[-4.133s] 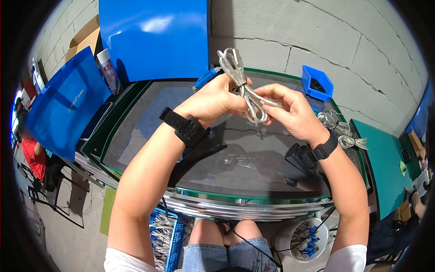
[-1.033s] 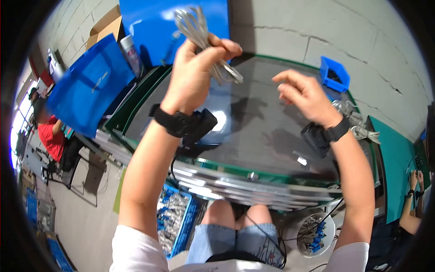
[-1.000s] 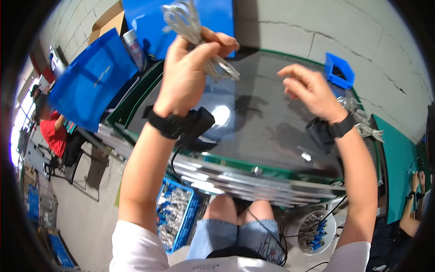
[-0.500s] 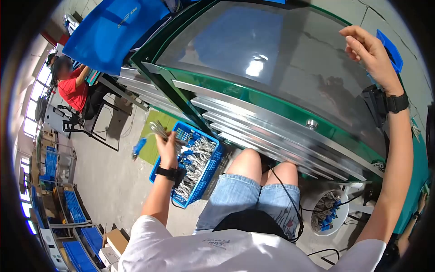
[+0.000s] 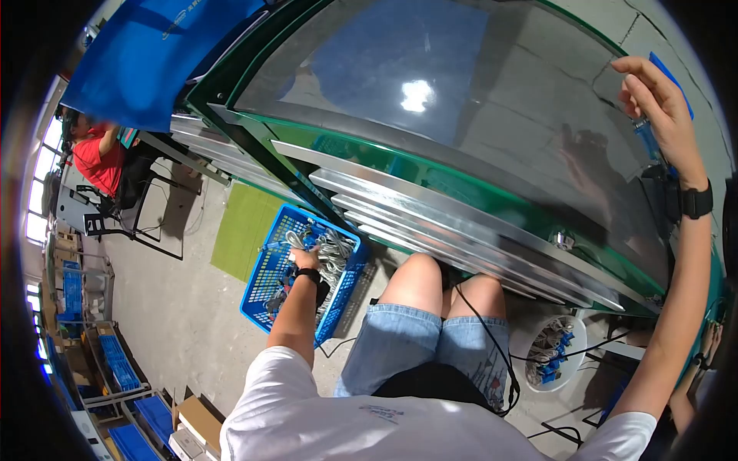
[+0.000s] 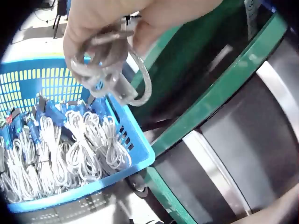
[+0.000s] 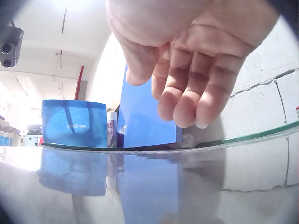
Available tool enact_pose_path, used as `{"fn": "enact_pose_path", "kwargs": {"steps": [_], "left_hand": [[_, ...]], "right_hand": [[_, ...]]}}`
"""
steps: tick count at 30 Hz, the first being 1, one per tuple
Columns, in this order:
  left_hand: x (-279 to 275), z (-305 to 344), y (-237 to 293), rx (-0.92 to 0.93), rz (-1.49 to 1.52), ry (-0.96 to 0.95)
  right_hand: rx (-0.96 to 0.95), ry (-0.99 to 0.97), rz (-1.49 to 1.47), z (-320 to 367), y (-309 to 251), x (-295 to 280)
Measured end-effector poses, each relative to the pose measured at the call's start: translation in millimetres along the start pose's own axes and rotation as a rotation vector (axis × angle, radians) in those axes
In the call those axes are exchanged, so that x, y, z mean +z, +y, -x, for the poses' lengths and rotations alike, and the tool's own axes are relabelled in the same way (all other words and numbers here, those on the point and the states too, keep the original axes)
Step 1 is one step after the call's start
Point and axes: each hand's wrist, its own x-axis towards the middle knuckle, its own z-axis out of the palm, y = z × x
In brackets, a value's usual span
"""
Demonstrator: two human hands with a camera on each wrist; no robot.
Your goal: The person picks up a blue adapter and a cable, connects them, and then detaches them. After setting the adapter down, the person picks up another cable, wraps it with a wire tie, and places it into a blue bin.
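Observation:
My left hand (image 5: 307, 260) is down at the blue basket (image 5: 255, 296). In the left wrist view that hand (image 6: 112, 28) grips a coiled clear-silver cable (image 6: 124, 88) above the rim of the basket (image 6: 135, 135). Under it, several bundled silver cables (image 6: 81, 154) with blue connectors fill the basket. My right hand (image 5: 663, 111) hovers over the right part of the glossy grey table (image 5: 530, 84), fingers loosely bent and holding nothing. In the right wrist view the palm of that hand (image 7: 187, 60) shows above the shiny surface.
A white bucket (image 5: 582, 369) of cables stands right of the knees, with a black cord (image 5: 486, 323) crossing toward it. The table's green edge (image 5: 453, 180) and metal rails lie beside the basket. A person in red (image 5: 100, 161) sits at left.
From over the table, my left hand has moved down and left to the basket with the cable. My right hand has gone right, staying over the table. The head view has swung toward the floor.

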Motion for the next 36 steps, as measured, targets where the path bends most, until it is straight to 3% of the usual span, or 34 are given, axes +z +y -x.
{"fn": "enact_pose_path", "kwargs": {"steps": [3, 5, 6, 7, 9, 11, 13, 15, 16, 17, 21, 22, 25, 27, 29, 30, 33, 34, 36], "left_hand": [[6.1, 23.4, 5.8, -0.044, -0.219, -0.306], [-8.6, 42.7, 13.8, 0.014, -0.127, -0.568], [20.6, 22.7, -38.9, 0.008, -0.246, -0.315], [26.4, 16.5, -58.7, -0.037, -0.273, -0.198], [-0.5, 26.0, -52.8, 0.214, 0.001, -0.237], [25.5, -41.8, -129.5, -0.074, -0.028, -0.165], [-4.2, -47.0, -101.0, -0.077, 0.116, -0.287], [-46.2, -5.0, -29.9, -0.092, 0.119, -0.227], [-45.7, -18.4, -40.8, -0.104, 0.155, -0.24], [-41.1, -34.7, -55.9, 0.067, -0.041, -0.169], [-22.2, -36.9, -48.5, 0.042, -0.143, -0.217], [-23.2, -24.5, -33.5, 0.17, -0.205, -0.22], [14.3, -29.4, -36.7, -0.029, 0.035, -0.374], [49.6, -51.3, -64.2, 0.005, -0.051, -0.47], [82.8, -75.4, -103.7, 0.209, -0.124, -0.484], [68.2, -57.7, -75.0, 0.036, -0.028, -0.535], [67.9, -58.2, -70.5, -0.124, 0.088, -0.588], [51.5, -42.4, -46.0, -0.045, -0.026, -0.509], [55.6, -54.7, -56.1, -0.216, 0.115, -0.447]], "right_hand": [[0.035, -0.001, 0.025, -0.8, 0.6, 1.8], [0.063, -0.017, 0.024, -1.2, 0.8, 1.0], [0.065, -0.019, 0.026, -1.2, 0.2, 0.5], [0.068, -0.036, 0.028, -1.2, -0.7, -0.5], [0.069, -0.052, 0.03, -1.5, -1.4, -1.5], [0.055, -0.056, 0.03, -1.0, -1.6, -1.0], [0.051, -0.04, 0.02, -0.2, -3.8, 0.2], [0.043, -0.027, 0.005, 1.0, -5.0, 1.6], [0.045, -0.022, -0.003, 1.5, -4.8, 1.2], [0.047, -0.018, -0.009, 2.1, -5.0, 0.5], [0.051, -0.027, 0.009, 2.2, -3.2, -1.7], [0.062, -0.018, 0.021, 2.3, -2.7, -1.0], [0.089, -0.03, 0.083, 1.3, -3.3, 0.8], [0.108, -0.045, 0.136, 0.3, -3.0, 0.3], [0.112, -0.028, 0.207, 1.3, 0.2, -1.1], [0.12, -0.014, 0.189, 2.9, 3.7, -1.5], [0.14, -0.045, 0.243, 3.8, 9.0, -7.7], [0.167, -0.044, 0.253, 4.3, 9.9, -8.6], [0.187, -0.033, 0.264, 4.6, 10.0, -9.2]]}}
